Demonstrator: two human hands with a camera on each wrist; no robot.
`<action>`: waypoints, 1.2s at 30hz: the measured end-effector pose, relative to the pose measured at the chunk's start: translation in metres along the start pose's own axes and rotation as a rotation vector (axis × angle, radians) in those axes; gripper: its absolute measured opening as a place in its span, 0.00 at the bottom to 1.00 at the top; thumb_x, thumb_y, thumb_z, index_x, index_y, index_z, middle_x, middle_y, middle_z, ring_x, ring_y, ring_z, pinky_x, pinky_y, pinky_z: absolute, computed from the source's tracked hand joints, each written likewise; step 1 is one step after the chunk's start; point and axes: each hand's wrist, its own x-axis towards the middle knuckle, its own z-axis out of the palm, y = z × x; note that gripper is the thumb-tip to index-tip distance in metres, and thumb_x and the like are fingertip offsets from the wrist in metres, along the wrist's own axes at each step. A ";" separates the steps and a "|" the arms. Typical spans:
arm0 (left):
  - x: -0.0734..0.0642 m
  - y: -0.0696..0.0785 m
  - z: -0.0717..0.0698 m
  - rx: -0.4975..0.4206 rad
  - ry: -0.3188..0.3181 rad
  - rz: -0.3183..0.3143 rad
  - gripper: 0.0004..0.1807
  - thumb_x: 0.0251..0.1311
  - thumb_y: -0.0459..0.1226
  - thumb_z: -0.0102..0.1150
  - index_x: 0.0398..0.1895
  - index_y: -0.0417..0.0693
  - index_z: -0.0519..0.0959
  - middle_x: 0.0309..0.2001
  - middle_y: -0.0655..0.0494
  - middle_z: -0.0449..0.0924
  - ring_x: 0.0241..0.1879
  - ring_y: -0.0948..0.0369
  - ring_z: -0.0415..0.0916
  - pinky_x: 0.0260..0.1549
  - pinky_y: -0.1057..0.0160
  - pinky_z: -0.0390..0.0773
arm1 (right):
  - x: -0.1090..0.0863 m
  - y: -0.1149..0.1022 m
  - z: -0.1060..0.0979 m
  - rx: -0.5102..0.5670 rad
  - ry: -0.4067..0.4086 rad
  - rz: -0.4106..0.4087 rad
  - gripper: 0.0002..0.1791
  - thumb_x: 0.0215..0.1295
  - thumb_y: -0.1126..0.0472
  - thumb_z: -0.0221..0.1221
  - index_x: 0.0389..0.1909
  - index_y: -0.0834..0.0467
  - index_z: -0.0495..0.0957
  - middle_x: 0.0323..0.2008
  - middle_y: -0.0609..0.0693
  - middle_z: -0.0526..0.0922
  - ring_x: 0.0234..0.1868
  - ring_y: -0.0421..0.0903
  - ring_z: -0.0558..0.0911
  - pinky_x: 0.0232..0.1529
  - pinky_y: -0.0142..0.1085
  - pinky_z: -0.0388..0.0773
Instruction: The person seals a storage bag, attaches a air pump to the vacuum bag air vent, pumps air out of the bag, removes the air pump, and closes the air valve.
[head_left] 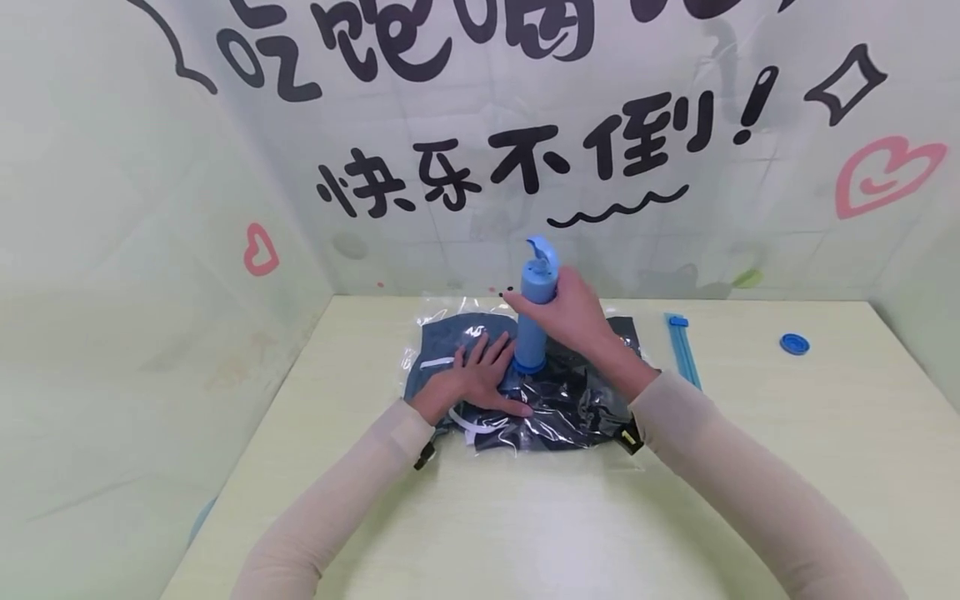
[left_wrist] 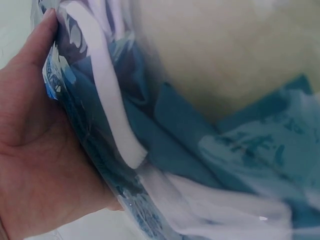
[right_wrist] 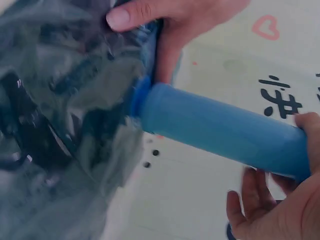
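A clear plastic vacuum bag (head_left: 551, 429) lies on the table with folded blue-grey and black cloth inside. White strips (left_wrist: 112, 100) show through the plastic. On the bag stands a blue hand pump (head_left: 532, 337), upright, its base ring against the plastic and its top flap raised. My right hand (head_left: 573, 315) grips the pump's upper part; in the right wrist view the thumb and fingers lie on opposite sides of it. Left of the pump base, my left hand (head_left: 480, 383) presses on the bag, fingers spread. Its palm borders the plastic in the left wrist view.
A blue bag-sealing slider strip (head_left: 682, 350) lies right of the bag, and a round blue cap (head_left: 794, 343) sits farther right. Behind the pale table (head_left: 525, 525) rises a white printed sheet (head_left: 480, 250); similar sheeting hangs at both sides.
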 end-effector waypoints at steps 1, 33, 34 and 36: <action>0.000 0.000 0.000 0.003 -0.001 -0.001 0.64 0.57 0.72 0.58 0.83 0.54 0.34 0.81 0.55 0.24 0.78 0.46 0.21 0.70 0.35 0.34 | 0.000 -0.002 -0.003 -0.064 -0.015 -0.006 0.29 0.62 0.40 0.68 0.47 0.63 0.76 0.40 0.56 0.83 0.41 0.53 0.83 0.43 0.51 0.79; -0.006 -0.003 0.000 -0.071 0.037 0.066 0.65 0.56 0.69 0.62 0.83 0.57 0.32 0.82 0.52 0.27 0.78 0.45 0.22 0.69 0.33 0.33 | -0.062 0.152 -0.190 -0.713 -0.111 -0.589 0.42 0.39 0.86 0.70 0.58 0.55 0.75 0.65 0.68 0.66 0.45 0.75 0.80 0.28 0.55 0.82; -0.006 -0.003 0.000 -0.073 0.035 0.066 0.65 0.56 0.69 0.62 0.83 0.57 0.32 0.82 0.52 0.26 0.78 0.45 0.22 0.69 0.33 0.33 | -0.067 0.159 -0.194 -0.744 -0.118 -0.601 0.43 0.38 0.86 0.71 0.57 0.54 0.75 0.65 0.67 0.66 0.44 0.74 0.80 0.24 0.52 0.81; -0.007 -0.004 -0.001 -0.074 0.033 0.065 0.65 0.56 0.69 0.61 0.83 0.57 0.32 0.82 0.53 0.26 0.78 0.45 0.21 0.69 0.33 0.33 | -0.076 0.173 -0.201 -0.782 -0.135 -0.661 0.44 0.34 0.85 0.71 0.56 0.53 0.76 0.64 0.66 0.67 0.46 0.74 0.80 0.19 0.47 0.79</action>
